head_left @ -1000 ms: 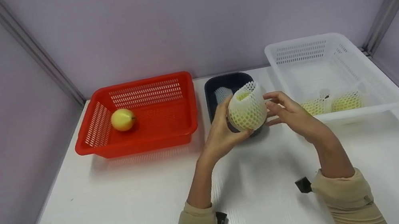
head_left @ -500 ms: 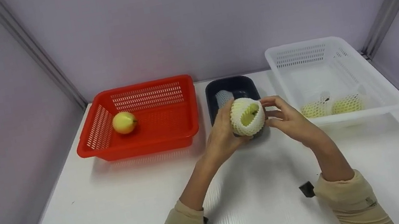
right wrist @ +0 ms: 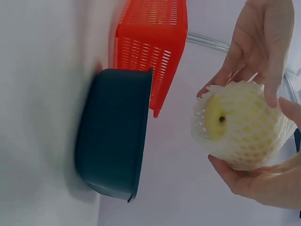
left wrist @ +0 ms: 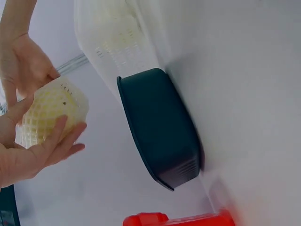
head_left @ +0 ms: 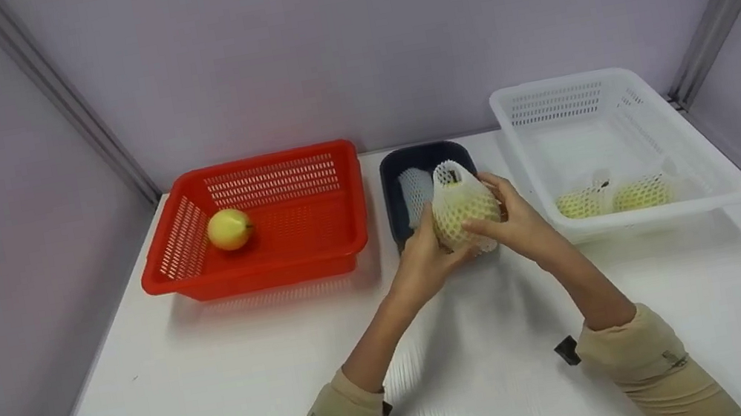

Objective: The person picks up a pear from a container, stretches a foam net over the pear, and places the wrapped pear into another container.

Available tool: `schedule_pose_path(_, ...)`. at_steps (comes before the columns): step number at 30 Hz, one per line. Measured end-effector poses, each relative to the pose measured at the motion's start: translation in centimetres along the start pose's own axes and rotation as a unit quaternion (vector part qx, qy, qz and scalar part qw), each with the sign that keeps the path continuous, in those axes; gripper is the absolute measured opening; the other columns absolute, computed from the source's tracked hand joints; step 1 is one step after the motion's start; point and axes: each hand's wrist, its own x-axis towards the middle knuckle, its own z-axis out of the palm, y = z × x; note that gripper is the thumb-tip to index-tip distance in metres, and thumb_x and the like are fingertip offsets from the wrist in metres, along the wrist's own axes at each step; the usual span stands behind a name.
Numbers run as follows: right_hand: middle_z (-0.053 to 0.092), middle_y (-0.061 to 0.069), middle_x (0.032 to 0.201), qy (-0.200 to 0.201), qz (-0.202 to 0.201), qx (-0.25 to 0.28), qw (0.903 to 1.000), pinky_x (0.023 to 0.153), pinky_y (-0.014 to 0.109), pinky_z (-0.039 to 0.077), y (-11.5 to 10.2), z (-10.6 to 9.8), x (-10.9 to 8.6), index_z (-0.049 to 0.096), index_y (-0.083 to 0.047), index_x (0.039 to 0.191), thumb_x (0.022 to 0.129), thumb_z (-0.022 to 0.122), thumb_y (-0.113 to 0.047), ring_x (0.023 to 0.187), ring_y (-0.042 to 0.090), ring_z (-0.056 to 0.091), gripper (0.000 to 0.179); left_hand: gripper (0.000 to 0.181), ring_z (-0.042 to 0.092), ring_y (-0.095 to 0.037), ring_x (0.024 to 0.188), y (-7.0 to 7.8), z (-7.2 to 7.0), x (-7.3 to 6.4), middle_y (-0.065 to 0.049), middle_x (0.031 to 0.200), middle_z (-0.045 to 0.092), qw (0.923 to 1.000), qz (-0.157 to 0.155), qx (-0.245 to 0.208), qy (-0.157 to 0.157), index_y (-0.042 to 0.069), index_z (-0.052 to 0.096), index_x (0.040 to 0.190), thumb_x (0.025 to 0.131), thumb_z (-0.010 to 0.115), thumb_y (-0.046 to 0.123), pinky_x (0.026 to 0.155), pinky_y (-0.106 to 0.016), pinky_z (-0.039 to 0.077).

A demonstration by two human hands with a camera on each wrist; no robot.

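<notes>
A yellow pear (head_left: 468, 213) in a white foam net sleeve is held between both hands, raised over the front part of the dark blue bin (head_left: 398, 215). My left hand (head_left: 422, 259) grips it from the left, thumb low at the front. From the right, my right hand (head_left: 520, 224) holds it with the thumb across its front and the fingers behind. The net's open end points up in the head view. In the right wrist view, a dark spot on the pear (right wrist: 247, 129) shows through the sleeve's opening. An empty foam net (head_left: 417, 193) lies in the bin.
On the left stands a red basket (head_left: 275, 267) with one bare yellow pear (head_left: 229, 229) inside. A white basket (head_left: 650, 214) at the right holds two net-wrapped pears (head_left: 641, 193). Walls (head_left: 342, 39) close off the back and both sides of the white table (head_left: 222, 398).
Between the hands the pear has turned: the net's open end faced the camera half a second ago and now points up. The right hand has moved left and closed round the pear.
</notes>
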Motion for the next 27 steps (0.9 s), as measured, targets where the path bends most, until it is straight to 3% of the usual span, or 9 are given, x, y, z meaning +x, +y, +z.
schedule_pose_path(2, 0.017, 0.019, 0.147, 0.004, 0.02, 0.006, 0.9998, 0.099, 0.05, 0.03, 0.0, -0.3, 0.2, 0.011, -0.01, 0.146, 0.088, 0.062, -0.031, 0.126, 0.036, 0.03, 0.08, 0.073, 0.051, -0.02, 0.109, 0.0, -0.3, 0.0, -0.014, 0.124, 0.051, 0.9987, -0.032, -0.034, -0.021, 0.0, 0.029, 0.139, 0.082, 0.07, 0.02, 0.092, -0.031, 0.042)
schedule_pose_path(5, 0.021, 0.021, 0.144, 0.008, 0.044, 0.014, 0.9989, 0.101, 0.051, 0.026, 0.0, -0.7, 0.4, 0.014, -0.007, 0.144, 0.088, 0.059, -0.035, 0.125, 0.037, 0.029, 0.076, 0.065, 0.053, -0.02, 0.107, 0.1, -0.8, 0.1, -0.012, 0.121, 0.053, 0.9907, -0.078, -0.103, -0.043, 0.0, 0.034, 0.138, 0.085, 0.067, 0.021, 0.089, -0.029, 0.044)
schedule_pose_path(8, 0.025, 0.023, 0.14, 0.007, 0.053, 0.042, 0.9977, 0.102, 0.048, 0.023, 0.1, -0.9, 0.4, 0.015, -0.003, 0.141, 0.089, 0.056, -0.035, 0.124, 0.035, 0.031, 0.074, 0.053, 0.057, -0.022, 0.096, -0.1, -0.8, 0.3, -0.01, 0.109, 0.057, 0.9812, -0.09, -0.163, -0.051, -0.001, 0.045, 0.129, 0.086, 0.066, 0.021, 0.08, -0.028, 0.049)
schedule_pose_path(12, 0.031, 0.025, 0.132, 0.008, 0.044, 0.085, 0.9954, 0.101, 0.043, 0.027, 0.0, -0.7, 0.5, 0.018, 0.003, 0.135, 0.091, 0.053, -0.032, 0.117, 0.031, 0.037, 0.067, 0.055, 0.057, -0.02, 0.096, -0.7, -0.5, 0.5, -0.008, 0.107, 0.054, 0.9685, -0.121, -0.214, -0.042, -0.002, 0.045, 0.125, 0.083, 0.069, 0.026, 0.079, -0.029, 0.049)
schedule_pose_path(17, 0.038, 0.021, 0.122, 0.009, 0.038, 0.088, 0.9953, 0.098, 0.04, 0.03, 0.0, -0.5, 0.6, 0.025, 0.006, 0.127, 0.092, 0.049, -0.032, 0.112, 0.027, 0.04, 0.057, 0.07, 0.057, -0.02, 0.1, -1.0, 0.0, 0.8, -0.011, 0.116, 0.051, 0.9335, -0.176, -0.31, -0.037, -0.001, 0.026, 0.129, 0.081, 0.07, 0.025, 0.084, -0.03, 0.047)
schedule_pose_path(19, 0.04, 0.022, 0.124, 0.011, 0.035, 0.073, 0.9966, 0.098, 0.041, 0.031, 0.0, -0.5, 0.6, 0.028, 0.007, 0.126, 0.093, 0.049, -0.032, 0.114, 0.028, 0.04, 0.055, 0.073, 0.058, -0.021, 0.099, -1.0, 0.2, 0.9, -0.014, 0.116, 0.052, 0.9238, -0.184, -0.334, -0.038, -0.001, 0.022, 0.131, 0.081, 0.07, 0.024, 0.085, -0.032, 0.047)
schedule_pose_path(21, 0.043, 0.023, 0.125, 0.012, 0.033, 0.051, 0.9981, 0.098, 0.042, 0.031, -0.1, -0.6, 0.6, 0.032, 0.007, 0.126, 0.093, 0.049, -0.033, 0.115, 0.03, 0.041, 0.055, 0.076, 0.057, -0.02, 0.099, -1.1, 0.2, 0.9, -0.013, 0.116, 0.052, 0.9274, -0.189, -0.32, -0.037, 0.0, 0.022, 0.133, 0.08, 0.071, 0.025, 0.087, -0.032, 0.046)
schedule_pose_path(27, 0.042, 0.019, 0.131, 0.004, 0.0, -0.021, 0.9998, 0.095, 0.044, 0.036, -0.5, -0.9, 0.3, 0.038, 0.001, 0.134, 0.091, 0.051, -0.045, 0.118, 0.033, 0.042, 0.065, 0.076, 0.05, -0.019, 0.103, -1.3, 0.2, 1.1, -0.008, 0.118, 0.05, 0.9529, -0.186, -0.239, -0.012, 0.001, 0.034, 0.132, 0.075, 0.074, 0.031, 0.089, -0.032, 0.043)
